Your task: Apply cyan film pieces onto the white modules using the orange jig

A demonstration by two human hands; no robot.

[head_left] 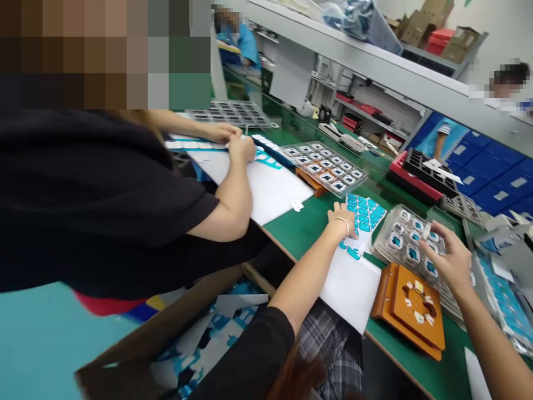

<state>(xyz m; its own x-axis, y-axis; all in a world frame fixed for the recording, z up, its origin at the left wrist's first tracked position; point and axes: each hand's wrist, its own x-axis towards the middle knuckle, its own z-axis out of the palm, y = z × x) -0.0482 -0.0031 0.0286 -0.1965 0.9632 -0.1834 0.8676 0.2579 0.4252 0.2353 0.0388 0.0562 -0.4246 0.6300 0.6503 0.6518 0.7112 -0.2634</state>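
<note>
My left hand point(343, 220), with a light bracelet at the wrist, rests with fingers apart on sheets of blue adhesive stickers point(363, 214). The sheets overlap a white board point(347, 283) at the bench edge. Over a clear plastic tray point(385, 239) my right hand point(452, 255) pinches a small white part point(426, 232) between thumb and fingers; its details are too small to make out. Square white pieces with blue centres point(413, 253) sit in the tray's pockets. Just below lies an orange fixture block point(416, 305) with a cut-out and small pale pads.
A co-worker in a black shirt point(104, 194) works close on the left, hands point(237, 141) over blue strips. Another filled tray point(328, 166) lies ahead. A cardboard box point(125, 344) of blue and white scraps stands below. Black trays point(428, 166) sit at the back right.
</note>
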